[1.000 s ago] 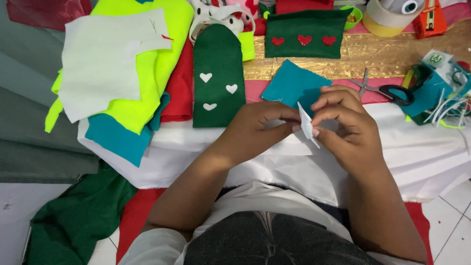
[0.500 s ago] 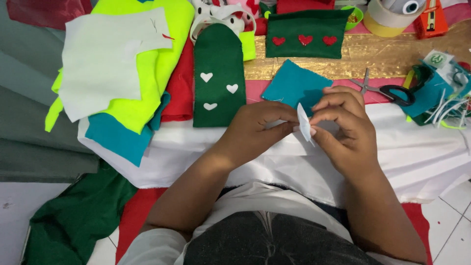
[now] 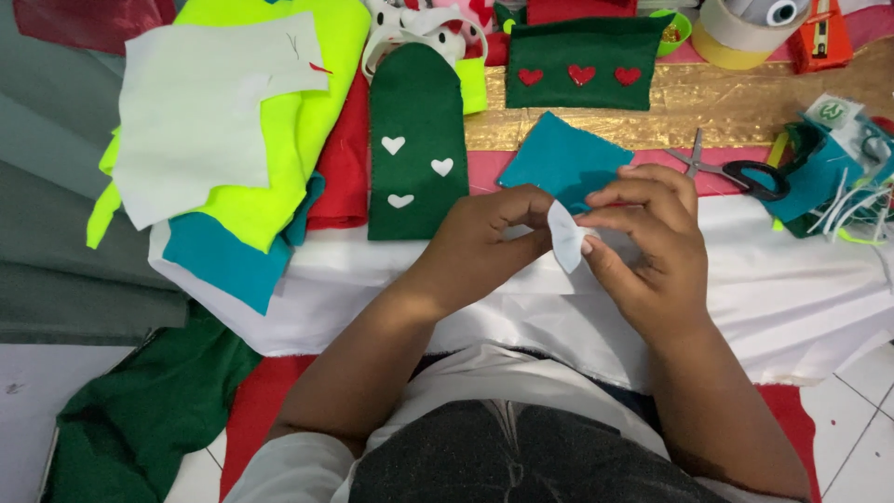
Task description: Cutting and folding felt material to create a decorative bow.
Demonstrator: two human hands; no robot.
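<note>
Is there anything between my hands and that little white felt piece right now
Nothing visible. Both hands already pinch the small white felt piece: the left hand grips it from one side and the right hand from the other, above the white cloth. The scissors and teal felt square lie beyond, apart from it.

The small white felt cutout (image 3: 564,237) is a thin, curved scrap with a rounded top and a pointed lower tip. It stands nearly upright, pinched along its edges between both hands, above the white cloth. It sits slightly toward three o'clock from the view's centre.
</note>
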